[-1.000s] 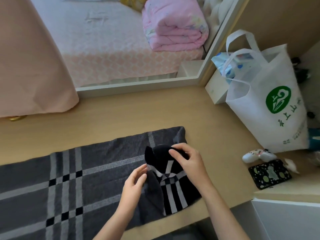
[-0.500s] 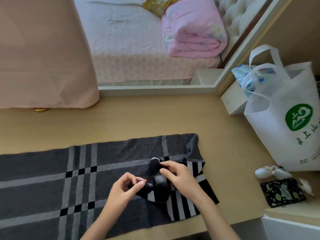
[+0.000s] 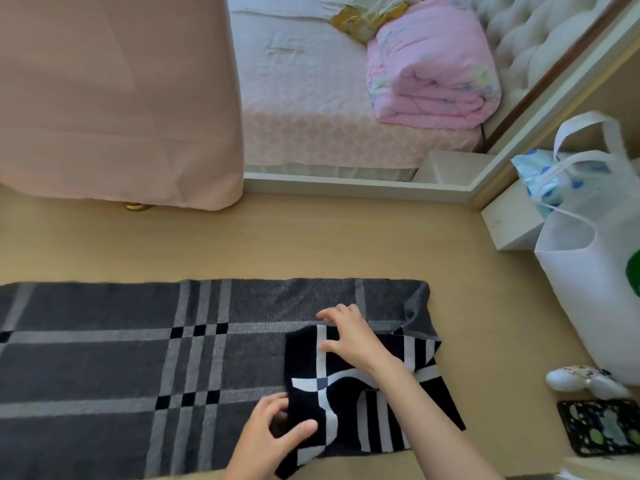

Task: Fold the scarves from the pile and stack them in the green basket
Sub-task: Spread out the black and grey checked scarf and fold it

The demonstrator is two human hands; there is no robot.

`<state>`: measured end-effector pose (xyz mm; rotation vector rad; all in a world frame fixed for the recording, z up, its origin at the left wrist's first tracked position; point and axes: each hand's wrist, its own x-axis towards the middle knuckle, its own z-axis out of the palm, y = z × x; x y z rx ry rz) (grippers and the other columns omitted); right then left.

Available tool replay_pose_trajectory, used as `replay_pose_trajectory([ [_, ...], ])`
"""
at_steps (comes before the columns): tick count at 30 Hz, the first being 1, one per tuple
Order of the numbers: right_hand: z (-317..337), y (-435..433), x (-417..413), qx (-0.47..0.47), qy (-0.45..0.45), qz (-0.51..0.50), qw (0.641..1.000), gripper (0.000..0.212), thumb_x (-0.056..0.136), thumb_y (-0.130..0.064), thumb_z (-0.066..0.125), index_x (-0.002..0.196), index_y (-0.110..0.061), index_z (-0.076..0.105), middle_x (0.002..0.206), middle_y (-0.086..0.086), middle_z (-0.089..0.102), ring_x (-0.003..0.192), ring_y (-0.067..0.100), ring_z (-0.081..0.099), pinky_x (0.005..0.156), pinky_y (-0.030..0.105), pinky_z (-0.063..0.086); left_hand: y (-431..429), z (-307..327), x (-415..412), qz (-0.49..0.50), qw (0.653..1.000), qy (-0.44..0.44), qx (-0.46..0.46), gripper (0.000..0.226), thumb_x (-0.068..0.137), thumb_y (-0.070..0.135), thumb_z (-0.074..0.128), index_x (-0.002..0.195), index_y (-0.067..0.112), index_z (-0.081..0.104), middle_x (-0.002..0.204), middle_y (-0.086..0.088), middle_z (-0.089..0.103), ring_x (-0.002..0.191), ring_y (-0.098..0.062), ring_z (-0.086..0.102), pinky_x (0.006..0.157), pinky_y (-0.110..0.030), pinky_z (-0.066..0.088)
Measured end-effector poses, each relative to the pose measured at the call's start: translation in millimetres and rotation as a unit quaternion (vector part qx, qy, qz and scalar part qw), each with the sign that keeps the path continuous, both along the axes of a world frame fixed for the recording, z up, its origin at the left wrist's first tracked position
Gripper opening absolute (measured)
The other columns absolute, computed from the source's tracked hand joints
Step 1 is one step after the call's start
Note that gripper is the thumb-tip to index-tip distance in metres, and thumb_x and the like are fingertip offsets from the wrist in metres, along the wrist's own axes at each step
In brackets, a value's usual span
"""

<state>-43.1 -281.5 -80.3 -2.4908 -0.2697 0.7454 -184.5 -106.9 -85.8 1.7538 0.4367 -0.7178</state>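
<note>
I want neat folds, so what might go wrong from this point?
The folded flap of the scarf lies skewed, so pressing it now would likely set a crooked fold. Its near edge sits at the edge of the table, so a tug from the left hand may drag it off.

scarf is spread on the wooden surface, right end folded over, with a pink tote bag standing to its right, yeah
No, the tote bag is white, not pink. The head view shows it standing to the right of the scarf, which is spread on the wooden surface with its right end folded over.
</note>
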Motion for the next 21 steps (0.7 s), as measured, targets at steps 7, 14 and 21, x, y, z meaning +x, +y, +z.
replay_pose_trajectory([
  [7,-19.3,22.3,1.6,-0.081,-0.048,0.078,0.993,0.023,0.089,-0.03,0.064,0.106,-0.02,0.054,0.111,-0.004,0.049,0.109,0.018,0.038,0.099,0.033,0.035,12.0,-2.6,-1.3,0.078,0.996,-0.044,0.022,0.007,0.093,0.014,0.058,0.088,0.018,0.061,0.082,0.014,0.073,0.081,0.003,0.066,0.083,-0.021,0.049],
  [14,33.9,34.7,9.2,0.128,-0.046,-0.043,0.99,0.011,0.097,-0.027,0.053,0.105,-0.026,0.046,0.09,-0.001,0.066,0.105,0.006,0.058,0.084,0.033,0.048,16.7,15.9,2.0,0.237,0.969,-0.067,-0.02,0.01,0.098,0.017,0.045,0.097,0.021,0.054,0.094,0.014,0.066,0.081,0.019,0.057,0.073,-0.004,0.042],
  [21,57.4,117.4,29.1,0.185,-0.08,-0.03,0.979,0.022,0.093,-0.022,0.059,0.113,-0.018,0.066,0.093,-0.011,0.064,0.091,0.005,0.059,0.077,0.02,0.043,51.0,36.9,0.9,0.332,0.936,-0.117,-0.01,0.012,0.097,0.011,0.046,0.094,0.02,0.055,0.094,0.006,0.067,0.085,0.006,0.063,0.077,-0.017,0.048],
])
